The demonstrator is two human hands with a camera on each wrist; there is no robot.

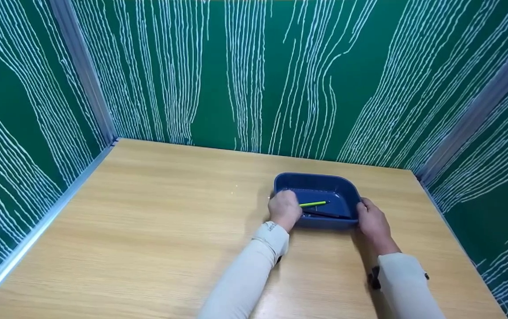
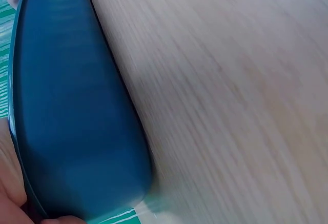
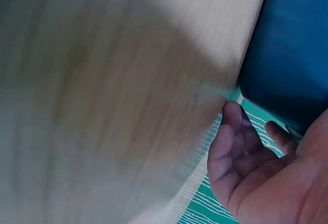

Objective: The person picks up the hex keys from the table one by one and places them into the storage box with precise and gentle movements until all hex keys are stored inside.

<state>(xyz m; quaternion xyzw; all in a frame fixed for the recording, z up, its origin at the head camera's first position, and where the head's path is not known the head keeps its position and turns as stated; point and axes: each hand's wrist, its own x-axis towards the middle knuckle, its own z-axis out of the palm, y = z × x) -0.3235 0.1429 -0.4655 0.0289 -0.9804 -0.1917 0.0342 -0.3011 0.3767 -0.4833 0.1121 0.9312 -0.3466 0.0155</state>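
Observation:
A dark blue rectangular basin [image 1: 320,225] stands on the wooden table, its outer wall [image 2: 77,101] filling the left of the left wrist view. Inside it lie a yellow-green pen or pencil [image 1: 314,204] and a dark slender item [image 1: 325,213]. My left hand [image 1: 285,208] grips the basin's left front corner, fingers curled at the rim, and hides the left ends of both items. At the right end, my right hand [image 1: 374,221] holds the basin by its rim; its lower fingers [image 3: 221,152] curl loosely beside the wall in the right wrist view.
The wooden table [image 1: 147,221] stretches out to the left and front of the basin. Green panels [image 1: 214,79] with white wavy lines enclose the back and both sides, with metal posts [image 1: 81,66] at the corners.

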